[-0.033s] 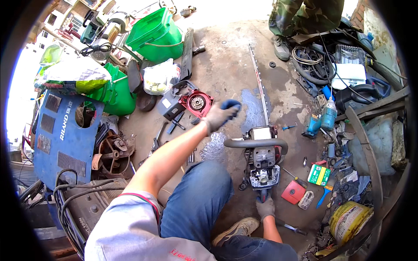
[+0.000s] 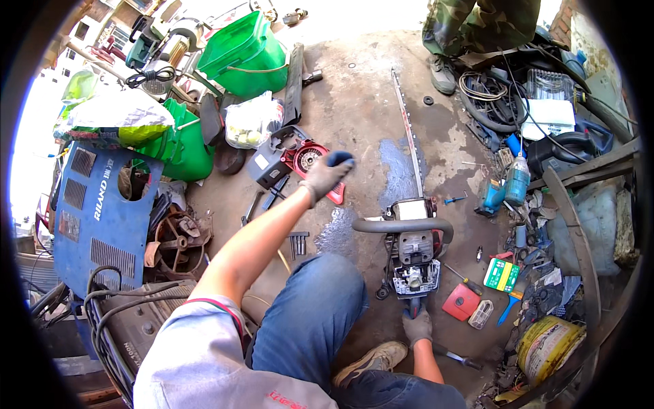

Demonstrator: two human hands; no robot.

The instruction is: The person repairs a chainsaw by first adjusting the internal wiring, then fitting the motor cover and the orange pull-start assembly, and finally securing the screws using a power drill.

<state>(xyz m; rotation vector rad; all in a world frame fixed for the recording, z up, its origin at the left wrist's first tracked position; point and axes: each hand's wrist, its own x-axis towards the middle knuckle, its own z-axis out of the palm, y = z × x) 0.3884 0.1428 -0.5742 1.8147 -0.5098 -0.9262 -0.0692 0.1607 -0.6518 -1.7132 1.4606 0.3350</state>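
"What's nearest, low in the frame?"

"The right hand (image 2: pixel 417 328), right of centre, its grip closed round the rear handle (image 2: pixel 411 306) of the chainsaw (image 2: pixel 413 247). A dark-handled tool (image 2: pixel 458 356) lies just beside that hand. The saw rests on the floor (image 2: pixel 361 109), its bar (image 2: pixel 410 143) pointing up the frame."

"And what has just changed?"

"The left hand (image 2: pixel 325 178), near the centre. It has shifted a little to the left, and covers part of the red cover (image 2: pixel 306 157); I can't tell whether they touch. More of the small dark parts (image 2: pixel 298 244) beside the left forearm are in sight."

"Is that grip holding anything?"

"I can't tell if it's open or closed (nothing shows in the fingers, at least). As I judge it, one hand steadies the saw, leaving the other free for the loose pieces."

"What could get in the way?"

"Right of the saw, a red case (image 2: pixel 460 302), a screwdriver (image 2: pixel 471 285) and a green-and-yellow box (image 2: pixel 501 274) would crowd a sideways move. Farther up, at the right, there's a teal drill (image 2: pixel 516 183). Near the top, another person's shoe (image 2: pixel 443 76) stands right of the bar's tip, and a green bucket (image 2: pixel 255 65) sits upper left, well apart from the saw."
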